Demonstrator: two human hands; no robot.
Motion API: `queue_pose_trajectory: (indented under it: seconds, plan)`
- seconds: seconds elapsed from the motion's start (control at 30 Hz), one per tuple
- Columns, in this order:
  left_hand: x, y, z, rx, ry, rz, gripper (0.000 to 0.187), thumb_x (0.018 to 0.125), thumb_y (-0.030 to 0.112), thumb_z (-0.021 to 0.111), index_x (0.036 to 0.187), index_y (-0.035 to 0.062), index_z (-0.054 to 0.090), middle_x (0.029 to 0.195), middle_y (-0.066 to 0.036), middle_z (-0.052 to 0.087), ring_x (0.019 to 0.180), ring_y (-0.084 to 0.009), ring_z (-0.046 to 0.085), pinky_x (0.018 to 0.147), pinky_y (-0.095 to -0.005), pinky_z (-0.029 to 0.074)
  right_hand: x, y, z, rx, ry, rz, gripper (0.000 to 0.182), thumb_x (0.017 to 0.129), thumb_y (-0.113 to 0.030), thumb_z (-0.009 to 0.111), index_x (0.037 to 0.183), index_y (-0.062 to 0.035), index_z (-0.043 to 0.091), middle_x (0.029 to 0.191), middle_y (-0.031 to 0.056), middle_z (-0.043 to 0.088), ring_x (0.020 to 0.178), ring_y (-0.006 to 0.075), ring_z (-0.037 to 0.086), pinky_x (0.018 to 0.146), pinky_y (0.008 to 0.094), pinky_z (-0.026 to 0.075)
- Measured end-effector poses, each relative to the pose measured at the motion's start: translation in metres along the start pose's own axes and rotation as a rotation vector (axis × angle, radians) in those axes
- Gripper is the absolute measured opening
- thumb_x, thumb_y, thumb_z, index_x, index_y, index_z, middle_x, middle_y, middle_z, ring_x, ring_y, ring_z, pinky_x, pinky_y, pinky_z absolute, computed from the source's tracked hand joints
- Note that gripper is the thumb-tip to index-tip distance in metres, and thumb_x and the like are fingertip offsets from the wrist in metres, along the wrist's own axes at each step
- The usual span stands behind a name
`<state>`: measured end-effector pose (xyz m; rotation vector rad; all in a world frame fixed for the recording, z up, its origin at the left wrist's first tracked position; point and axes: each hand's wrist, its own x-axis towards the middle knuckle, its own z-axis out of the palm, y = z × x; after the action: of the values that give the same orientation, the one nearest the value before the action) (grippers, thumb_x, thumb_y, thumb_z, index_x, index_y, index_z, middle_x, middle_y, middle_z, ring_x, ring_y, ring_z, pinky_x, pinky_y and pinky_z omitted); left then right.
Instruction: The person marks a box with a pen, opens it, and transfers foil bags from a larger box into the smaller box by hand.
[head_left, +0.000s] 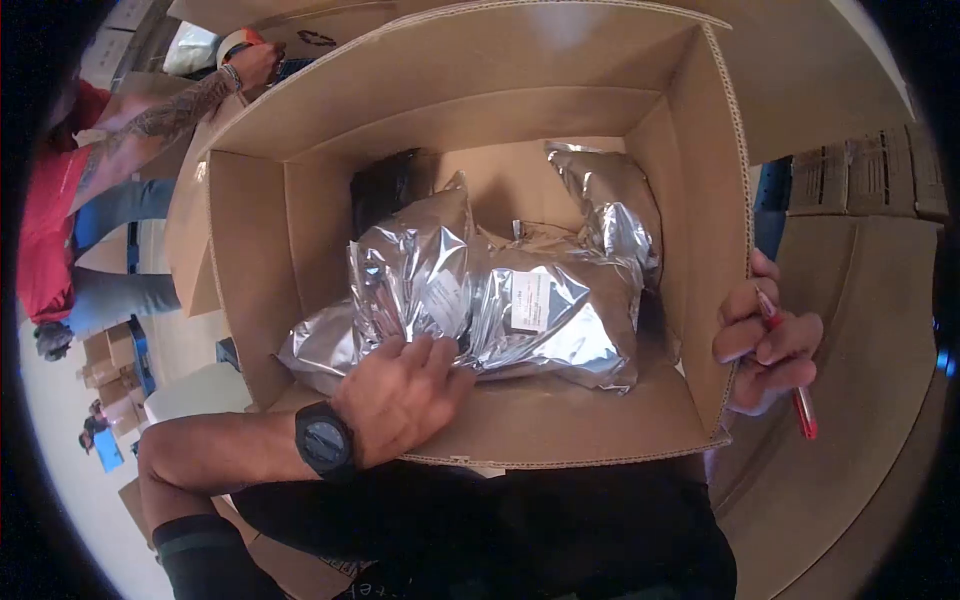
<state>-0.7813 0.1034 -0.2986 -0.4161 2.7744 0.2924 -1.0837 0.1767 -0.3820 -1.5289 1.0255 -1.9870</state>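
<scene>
A large open cardboard box point(560, 430) is tilted toward me, with several shiny silver foil bags inside. My left hand point(405, 395), with a black watch on its wrist, reaches over the near wall. Its fingers are bent and closed on the lower part of a creased silver bag point(425, 255); the fingertips are partly hidden. To its right lies another silver bag point(570, 330) with a white label point(530, 301). My right hand point(775, 345) is at the box's right edge, its fingers curled around a red pen point(803, 408).
A black bag point(385, 190) and a further silver bag point(610, 205) lie deeper in the box. At left, a co-worker in a red shirt point(50, 220) reaches toward an orange-and-white object point(238, 45). Stacked cartons point(865, 175) stand at right.
</scene>
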Motion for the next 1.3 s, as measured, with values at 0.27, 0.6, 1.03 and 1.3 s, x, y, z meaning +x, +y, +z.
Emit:
queue_pose_trajectory:
  seconds: [0.27,0.6,1.03,1.3]
  plan:
    - [0.001,-0.005,0.004,0.042,-0.006,0.009,0.017,0.078,0.014,0.054,0.093,0.0087,0.059,0.097,-0.008,0.055,0.085,-0.0195,0.056,0.064,-0.0307,0.047,-0.004,-0.004,-0.008,-0.025,0.011,0.004,0.042,0.1,-0.052,0.027,0.083,-0.0149,0.037,0.053,-0.0024,0.037,0.057,0.0134,0.038,0.102,0.0492,0.026]
    - [0.034,-0.011,0.024,0.153,-0.275,-0.079,0.043,0.079,0.046,0.063,0.099,0.0085,0.057,0.1,-0.009,0.056,0.085,-0.0227,0.056,0.064,-0.0403,0.048,-0.005,0.002,-0.008,-0.004,0.01,-0.009,0.043,0.1,-0.052,0.025,0.082,-0.0144,0.036,0.051,-0.0025,0.033,0.057,0.0137,0.037,0.105,0.0492,0.027]
    - [0.037,-0.082,-0.029,0.026,-0.188,0.144,0.017,0.079,0.022,0.064,0.085,0.0062,0.063,0.081,-0.011,0.059,0.068,-0.0272,0.062,0.057,-0.0372,0.054,-0.002,-0.004,-0.003,-0.003,0.085,0.055,0.044,0.098,-0.055,0.028,0.083,-0.0152,0.037,0.048,-0.0018,0.037,0.054,0.0151,0.04,0.106,0.0514,0.028]
    - [-0.064,-0.071,-0.12,0.139,0.064,-0.249,0.02,0.075,0.009,0.068,0.065,0.0044,0.051,0.068,-0.012,0.05,0.054,-0.0295,0.052,0.049,-0.0397,0.04,0.005,-0.001,0.001,0.088,0.051,0.01,0.044,0.097,-0.056,0.03,0.085,-0.0152,0.038,0.049,0.0008,0.045,0.056,0.016,0.043,0.106,0.0513,0.027]
